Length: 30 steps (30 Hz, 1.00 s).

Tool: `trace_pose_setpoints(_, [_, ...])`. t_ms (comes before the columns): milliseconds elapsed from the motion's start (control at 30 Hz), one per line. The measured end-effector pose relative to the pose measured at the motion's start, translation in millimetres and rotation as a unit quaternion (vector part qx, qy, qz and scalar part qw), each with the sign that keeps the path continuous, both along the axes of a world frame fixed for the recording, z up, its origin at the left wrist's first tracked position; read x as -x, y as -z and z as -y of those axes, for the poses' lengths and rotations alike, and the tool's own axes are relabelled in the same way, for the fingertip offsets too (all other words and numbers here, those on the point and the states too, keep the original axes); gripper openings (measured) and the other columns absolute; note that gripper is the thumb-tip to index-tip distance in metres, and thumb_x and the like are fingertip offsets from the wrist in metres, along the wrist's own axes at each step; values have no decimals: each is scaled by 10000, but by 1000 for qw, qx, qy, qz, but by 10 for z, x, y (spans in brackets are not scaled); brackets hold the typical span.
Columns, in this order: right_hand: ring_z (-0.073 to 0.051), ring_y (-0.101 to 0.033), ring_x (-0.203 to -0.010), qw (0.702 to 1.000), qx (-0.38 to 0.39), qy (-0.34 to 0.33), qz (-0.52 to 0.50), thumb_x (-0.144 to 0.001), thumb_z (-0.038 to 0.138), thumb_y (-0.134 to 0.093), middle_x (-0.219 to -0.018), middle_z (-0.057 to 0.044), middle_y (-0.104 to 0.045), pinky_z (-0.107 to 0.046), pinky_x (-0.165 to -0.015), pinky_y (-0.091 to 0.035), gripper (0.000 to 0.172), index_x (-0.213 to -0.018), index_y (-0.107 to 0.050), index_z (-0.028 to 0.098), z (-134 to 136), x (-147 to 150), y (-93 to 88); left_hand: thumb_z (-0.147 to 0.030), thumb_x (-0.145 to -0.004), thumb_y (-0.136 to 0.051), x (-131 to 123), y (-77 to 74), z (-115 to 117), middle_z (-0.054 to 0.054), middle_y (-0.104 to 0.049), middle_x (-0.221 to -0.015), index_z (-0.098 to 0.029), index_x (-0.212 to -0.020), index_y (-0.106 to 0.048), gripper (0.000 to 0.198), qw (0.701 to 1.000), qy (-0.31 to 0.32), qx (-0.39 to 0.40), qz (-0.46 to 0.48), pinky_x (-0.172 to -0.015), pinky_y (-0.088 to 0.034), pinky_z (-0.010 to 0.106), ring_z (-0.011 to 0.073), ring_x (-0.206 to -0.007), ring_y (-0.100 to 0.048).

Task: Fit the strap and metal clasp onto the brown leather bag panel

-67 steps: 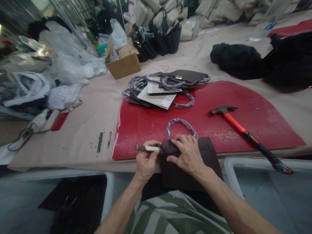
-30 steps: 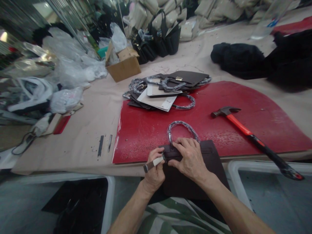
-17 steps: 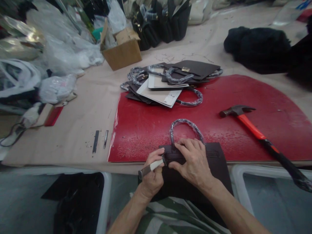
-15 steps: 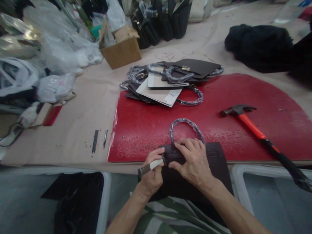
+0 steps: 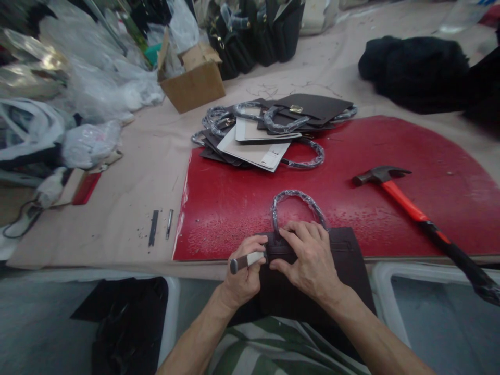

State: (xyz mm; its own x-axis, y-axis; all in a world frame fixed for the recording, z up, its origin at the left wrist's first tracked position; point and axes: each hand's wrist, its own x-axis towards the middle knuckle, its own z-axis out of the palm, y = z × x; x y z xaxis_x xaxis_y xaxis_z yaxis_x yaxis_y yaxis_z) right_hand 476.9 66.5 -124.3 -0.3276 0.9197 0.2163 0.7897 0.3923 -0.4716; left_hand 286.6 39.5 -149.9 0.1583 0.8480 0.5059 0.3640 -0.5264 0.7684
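A dark brown bag panel [image 5: 344,260] with a plastic-wrapped loop handle [image 5: 297,200] lies at the near edge of the red mat [image 5: 351,198], hanging over the table edge. My right hand [image 5: 310,258] presses flat on its top strip, just below the handle. My left hand [image 5: 244,273] grips a small tool with a pale handle [image 5: 246,260], its tip at the left end of the strip beside my right fingers.
A red-handled hammer [image 5: 410,208] lies on the mat to the right. A pile of dark and white panels with wrapped handles [image 5: 269,133] sits at the mat's far edge. Two thin metal strips [image 5: 160,226] lie left; a cardboard box [image 5: 193,86], plastic bags, black cloth behind.
The tool in my left hand has swung from pointing left and level to a lower angle at the panel's left end. The camera tilted slightly down. My right hand stayed pressed on the panel.
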Motion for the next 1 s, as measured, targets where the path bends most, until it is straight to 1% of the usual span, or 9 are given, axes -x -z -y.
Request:
trace_pose_setpoints(367, [-313, -521, -1077, 1000, -4, 2, 5, -620, 450, -897, -1159, -93, -628, -518, -1055, -335, 627, -1137, -656, 190, 8, 15, -22, -134, -974, -457, -101, -37, -40, 99, -645, -1097, -200, -1093, -538, 159, 999, -20, -17, -32, -928, -567, 398, 210, -1073, -646])
trace_pose_setpoints(500, [-320, -526, -1098, 999, -18, -28, -39, -675, 393, -867, -1198, -120, -609, -506, -1009, -403, 606, -1180, -629, 154, 20, -15, -53, -166, -979, -451, -115, -23, -39, 95, -650, -1090, -198, -1064, -554, 137, 999, -27, -10, -43, -925, -563, 372, 202, -1065, -651])
trace_pose_setpoints(600, [-279, -537, -1140, 989, -89, -15, -113, -832, 320, -724, -1226, -135, -589, -426, -989, -448, 439, -1214, -597, 146, 13, -273, -130, -190, -982, -446, -117, -13, -38, 102, -655, -1092, -195, -1054, -558, 133, 999, -28, -2, -35, -919, -562, 369, 206, -1061, -655])
trace_pose_setpoints(667, [-271, -554, -1111, 981, -158, 58, -100, -900, 331, -631, -1172, -134, -609, -414, -985, -446, 313, -1159, -620, 156, -6, -613, -187, -200, -979, -449, -116, -6, -38, 103, -659, -1093, -195, -1049, -561, 132, 999, -28, 10, -30, -921, -560, 368, 207, -1060, -656])
trace_pose_setpoints(733, [-292, -571, -1040, 966, -205, 154, -25, -909, 376, -609, -1086, -151, -636, -421, -957, -442, 304, -1082, -653, 129, -29, -1041, -230, -200, -972, -457, -114, 0, -39, 100, -664, -1090, -196, -1049, -565, 133, 999, -26, 15, -27, -923, -557, 364, 204, -1057, -658])
trace_pose_setpoints(800, [-334, -563, -1025, 952, -165, 237, 107, -907, 398, -605, -1089, -210, -631, -424, -891, -437, 369, -1063, -663, 69, -47, -1457, -256, -188, -962, -463, -109, 7, -43, 96, -669, -1084, -196, -1055, -569, 141, 999, -20, 14, -23, -922, -558, 360, 201, -1050, -661])
trace_pose_setpoints(867, [-355, -555, -974, 926, -42, 298, 228, -934, 446, -563, -1101, -242, -611, -417, -777, -414, 433, -1112, -653, 62, -56, -1764, -275, -175, -953, -467, -102, 13, -49, 93, -675, -1081, -196, -1053, -575, 149, 1000, -15, 13, -16, -927, -558, 357, 198, -1047, -664])
trace_pose_setpoints(933, [-342, -549, -931, 907, 58, 308, 281, -974, 460, -489, -1063, -248, -601, -395, -732, -377, 459, -1151, -636, 63, -65, -1915, -298, -173, -951, -470, -93, 20, -55, 91, -681, -1086, -194, -1046, -581, 148, 1000, -13, 10, -10, -935, -558, 358, 198, -1048, -668])
trace_pose_setpoints(1000, [-308, -551, -893, 906, 101, 297, 283, -1009, 416, -414, -1011, -231, -601, -372, -718, -356, 433, -1122, -633, 60, -82, -1929, -326, -181, -954, -477, -81, 31, -61, 93, -687, -1093, -193, -1041, -585, 139, 1000, -12, 4, -6, -946, -555, 365, 201, -1055, -670])
